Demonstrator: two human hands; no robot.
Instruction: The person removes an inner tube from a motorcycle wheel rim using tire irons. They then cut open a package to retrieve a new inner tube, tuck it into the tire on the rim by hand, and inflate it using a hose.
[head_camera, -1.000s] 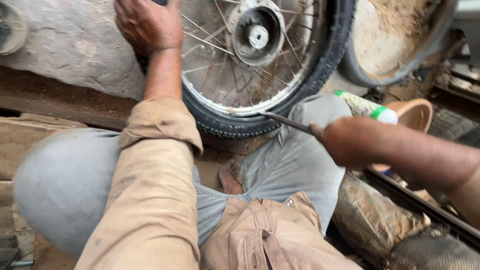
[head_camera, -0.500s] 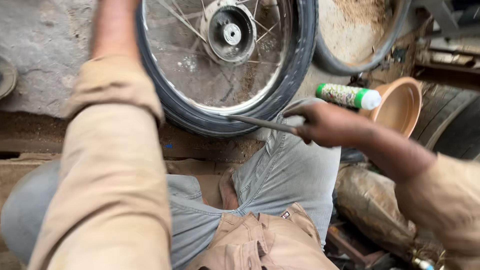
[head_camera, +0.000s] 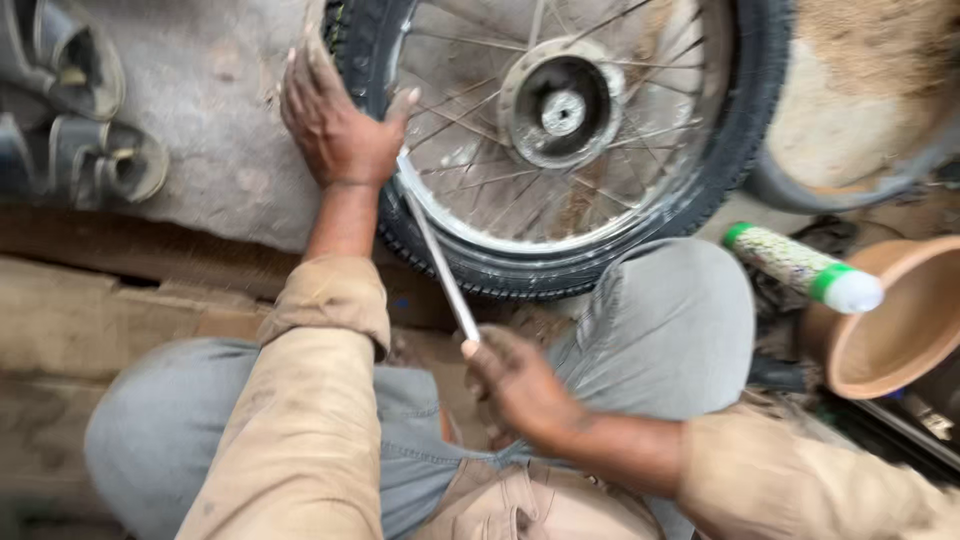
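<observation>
Spoked wheel (head_camera: 560, 130), its black tyre (head_camera: 745, 130) fitted, lies flat on the grey concrete floor (head_camera: 215, 130), just beyond your knees. Your left hand (head_camera: 335, 125) is spread open, palm down, on the tyre at the wheel's near-left edge, fingers splayed and gripping nothing. Your right hand (head_camera: 515, 385) is clenched around the lower end of a slim metal rod (head_camera: 440, 265), which slants up and left until its tip meets the shiny rim (head_camera: 440, 215) just beside your left wrist; motion blur makes it hard to tell whether the tip sits under the tyre's edge or only against it. Both your arms wear tan sleeves, and your grey trousers (head_camera: 660, 320) frame the near edge of the wheel, the right knee touching the tyre. Right of that knee, a white bottle with green bands (head_camera: 800, 265) lies on its side, its cap at the rim of a terracotta-coloured bowl (head_camera: 890, 320). A pair of dark sandals (head_camera: 85, 110) rests on the floor at the far left, well apart from the wheel. Behind the wheel at the far right, a loose black tube (head_camera: 850, 185) curves over a sandy patch.
</observation>
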